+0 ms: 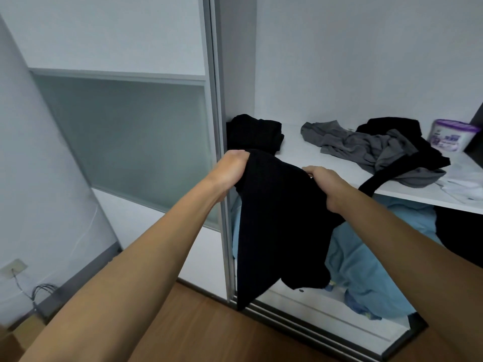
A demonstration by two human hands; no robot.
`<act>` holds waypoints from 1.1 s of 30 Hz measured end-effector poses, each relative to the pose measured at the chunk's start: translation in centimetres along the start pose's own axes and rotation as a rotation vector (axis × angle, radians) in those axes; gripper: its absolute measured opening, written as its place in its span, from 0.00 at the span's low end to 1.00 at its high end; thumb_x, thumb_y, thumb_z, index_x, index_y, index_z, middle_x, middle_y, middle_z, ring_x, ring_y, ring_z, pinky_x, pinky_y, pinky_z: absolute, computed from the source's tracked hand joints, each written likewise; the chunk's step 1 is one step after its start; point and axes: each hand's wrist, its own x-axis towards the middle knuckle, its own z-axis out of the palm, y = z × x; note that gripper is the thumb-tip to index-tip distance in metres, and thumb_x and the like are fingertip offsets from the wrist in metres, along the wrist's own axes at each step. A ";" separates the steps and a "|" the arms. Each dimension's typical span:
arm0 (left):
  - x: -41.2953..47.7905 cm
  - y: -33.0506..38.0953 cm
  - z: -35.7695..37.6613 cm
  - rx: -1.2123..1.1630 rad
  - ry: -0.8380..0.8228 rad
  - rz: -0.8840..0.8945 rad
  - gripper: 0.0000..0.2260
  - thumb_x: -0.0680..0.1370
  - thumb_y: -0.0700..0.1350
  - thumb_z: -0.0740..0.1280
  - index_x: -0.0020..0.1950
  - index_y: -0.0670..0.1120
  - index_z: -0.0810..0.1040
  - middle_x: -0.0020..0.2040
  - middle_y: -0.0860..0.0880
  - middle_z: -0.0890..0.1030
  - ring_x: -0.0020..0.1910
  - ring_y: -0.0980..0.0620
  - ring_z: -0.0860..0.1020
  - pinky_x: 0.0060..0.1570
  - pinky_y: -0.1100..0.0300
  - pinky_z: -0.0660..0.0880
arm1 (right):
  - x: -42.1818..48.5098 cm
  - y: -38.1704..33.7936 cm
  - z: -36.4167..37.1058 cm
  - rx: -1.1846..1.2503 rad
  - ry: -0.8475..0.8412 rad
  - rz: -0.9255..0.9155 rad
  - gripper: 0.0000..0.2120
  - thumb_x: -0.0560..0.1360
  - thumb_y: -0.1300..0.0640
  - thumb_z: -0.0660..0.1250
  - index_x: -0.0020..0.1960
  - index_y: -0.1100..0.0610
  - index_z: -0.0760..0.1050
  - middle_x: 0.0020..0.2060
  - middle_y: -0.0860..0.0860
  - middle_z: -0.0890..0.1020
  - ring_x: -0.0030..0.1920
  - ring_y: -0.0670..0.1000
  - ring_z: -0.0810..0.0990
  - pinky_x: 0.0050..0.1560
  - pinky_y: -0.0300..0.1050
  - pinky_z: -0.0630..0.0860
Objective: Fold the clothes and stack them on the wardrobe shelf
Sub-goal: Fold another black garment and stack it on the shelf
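Observation:
A black garment (277,226) hangs in front of the wardrobe, just before the white shelf (295,155). My left hand (231,171) grips its top left corner and my right hand (324,182) grips its top right part, fingers curled into the cloth. At the shelf's left end lies a folded black garment (254,134). Further right on the shelf lies a loose heap of grey clothes (371,146) and black clothes (402,129), with a black strap hanging over the shelf edge.
A white and purple tub (450,138) stands at the shelf's far right, with white cloth (465,184) in front of it. Light blue fabric (371,259) lies below the shelf. The sliding door (130,142) is to the left; cables (39,291) lie on the wooden floor.

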 end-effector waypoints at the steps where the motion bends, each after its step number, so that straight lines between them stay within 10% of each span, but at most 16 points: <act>1: 0.1 0.2 0.1 0.049 0.002 0.011 0.12 0.80 0.44 0.56 0.38 0.46 0.73 0.27 0.56 0.72 0.25 0.59 0.71 0.26 0.68 0.67 | -0.2 0.0 0.0 0.017 -0.057 -0.004 0.12 0.76 0.47 0.68 0.47 0.56 0.79 0.27 0.50 0.81 0.27 0.50 0.81 0.34 0.43 0.78; 6: 0.6 1.1 0.1 0.105 0.007 -0.043 0.13 0.80 0.45 0.58 0.37 0.46 0.74 0.30 0.52 0.77 0.31 0.55 0.77 0.32 0.64 0.72 | -2.0 0.4 0.1 -0.230 -0.348 -0.148 0.15 0.70 0.44 0.77 0.49 0.54 0.86 0.46 0.53 0.88 0.47 0.54 0.87 0.43 0.44 0.83; 9: -0.3 0.9 -0.5 0.031 -0.149 -0.185 0.06 0.71 0.44 0.64 0.39 0.45 0.81 0.34 0.49 0.84 0.33 0.52 0.83 0.31 0.64 0.76 | -2.4 0.3 0.5 -0.326 -0.206 -0.342 0.03 0.73 0.60 0.72 0.46 0.57 0.84 0.41 0.54 0.86 0.39 0.53 0.85 0.42 0.45 0.82; 14: -1.2 -2.3 -2.0 0.070 -0.501 -0.262 0.18 0.68 0.38 0.63 0.57 0.44 0.77 0.47 0.46 0.80 0.45 0.49 0.80 0.38 0.61 0.78 | -3.5 -1.2 0.1 -0.397 -0.206 -0.455 0.14 0.69 0.68 0.63 0.46 0.56 0.84 0.37 0.55 0.83 0.35 0.50 0.80 0.40 0.42 0.76; 20: -1.5 -6.5 0.5 0.284 -0.576 -0.094 0.34 0.76 0.28 0.65 0.73 0.58 0.62 0.65 0.56 0.73 0.62 0.59 0.72 0.64 0.56 0.73 | -4.7 -2.6 0.0 -0.174 -0.198 -0.467 0.15 0.64 0.67 0.59 0.34 0.53 0.82 0.30 0.49 0.81 0.31 0.46 0.80 0.30 0.35 0.74; 24: -1.6 -9.0 2.1 0.357 -0.492 -0.054 0.12 0.77 0.31 0.65 0.60 0.33 0.71 0.40 0.59 0.77 0.38 0.67 0.75 0.39 0.73 0.74 | -5.6 -3.4 -0.1 0.001 -0.252 -0.512 0.13 0.57 0.65 0.57 0.30 0.55 0.78 0.28 0.51 0.75 0.31 0.48 0.75 0.30 0.36 0.70; 28: -1.9 -8.8 3.4 0.177 -0.500 -0.069 0.13 0.77 0.48 0.73 0.58 0.62 0.76 0.51 0.66 0.82 0.53 0.68 0.79 0.48 0.71 0.75 | -5.5 -3.7 -0.1 0.255 -0.124 -0.532 0.15 0.61 0.65 0.57 0.34 0.54 0.82 0.32 0.51 0.82 0.33 0.48 0.81 0.35 0.38 0.76; 33: -1.9 -10.1 4.2 0.086 -0.373 -0.048 0.21 0.76 0.38 0.73 0.60 0.60 0.73 0.58 0.56 0.77 0.56 0.58 0.77 0.49 0.66 0.76 | -5.4 -3.8 -1.2 0.523 -0.075 -0.467 0.21 0.74 0.69 0.57 0.55 0.56 0.84 0.52 0.57 0.85 0.49 0.53 0.85 0.47 0.45 0.82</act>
